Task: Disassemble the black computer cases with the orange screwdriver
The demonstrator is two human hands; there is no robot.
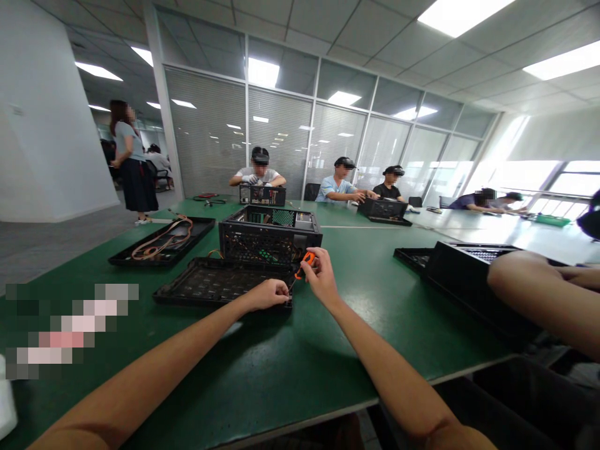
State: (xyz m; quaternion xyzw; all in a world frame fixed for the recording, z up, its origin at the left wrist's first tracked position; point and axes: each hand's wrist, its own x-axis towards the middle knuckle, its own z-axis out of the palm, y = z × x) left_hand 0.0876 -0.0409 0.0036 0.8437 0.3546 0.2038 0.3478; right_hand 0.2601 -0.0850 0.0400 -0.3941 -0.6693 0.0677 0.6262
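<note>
My right hand is closed around an orange and black screwdriver, whose shaft slants down to the left. Its tip comes close to the fingers of my left hand. Those fingers are pinched together at the right front corner of a black computer front panel that lies flat with its inner side up. Whatever sits in the pinch is too small to make out. Just behind the panel stands an open black computer case with loose wires inside.
On the green table, a black side panel holding flat cables lies at left. A neighbour's arm rests by another black case at right. People work across the table; one person stands at left.
</note>
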